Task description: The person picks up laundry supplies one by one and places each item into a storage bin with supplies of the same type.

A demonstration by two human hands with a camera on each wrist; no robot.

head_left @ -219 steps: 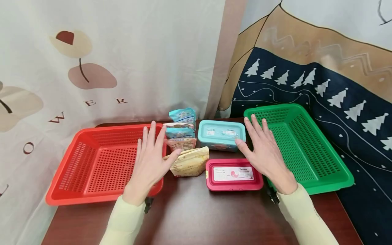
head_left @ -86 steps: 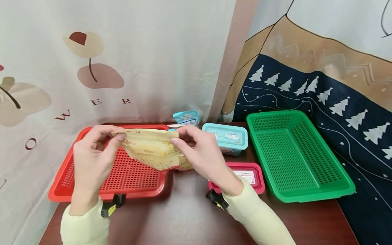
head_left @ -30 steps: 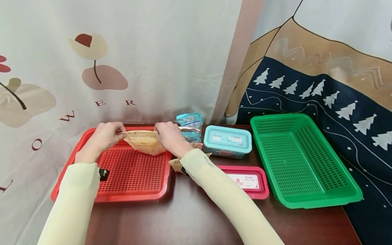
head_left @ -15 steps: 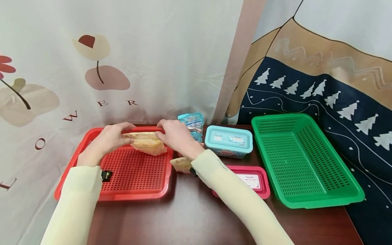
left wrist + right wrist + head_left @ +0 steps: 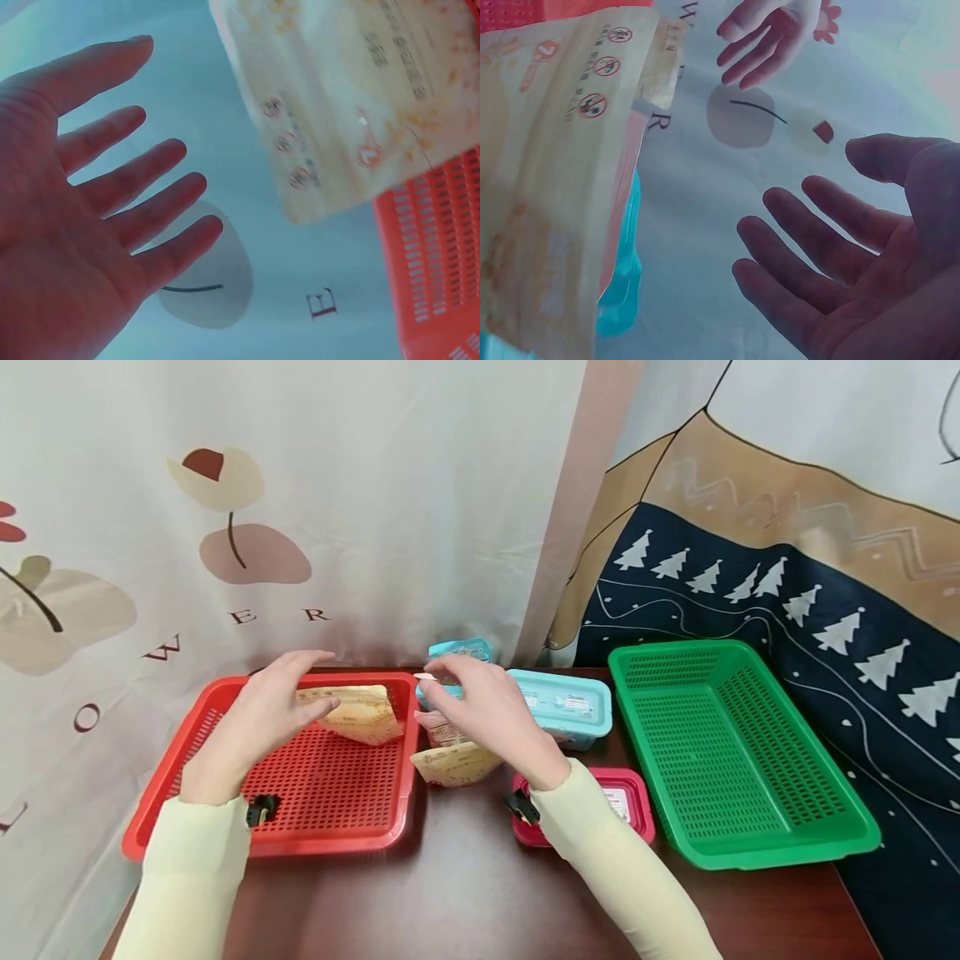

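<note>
While the bench (image 5: 465,893) carries every item, the red perforated basket (image 5: 322,797) occupies its left side and the green perforated basket (image 5: 727,768) its right side; the light blue lidded box (image 5: 577,706) stands between them toward the back, with the magenta lidded box (image 5: 640,797) nearer the front. Both hands have just come off the yellow pouch (image 5: 363,717); it now sits unheld inside the red perforated basket, toward the far right corner; whether it leans on the wall cannot be told. By judgement, the placing of this one pouch is complete; the second yellow pouch (image 5: 456,767), the pink pouch (image 5: 442,729) and the blue pouch (image 5: 459,649) are outside, in a row just beside that basket.

Right hand (image 5: 498,706): fingers apart and slightly bent; positioned above the row; nothing held; the right wrist view shows a gap between fingertips and pouches. Left hand (image 5: 258,718): fingers spread and nearly straight; positioned over the left part of the red perforated basket; nothing held; the left wrist view shows it clear of the yellow pouch.
</note>
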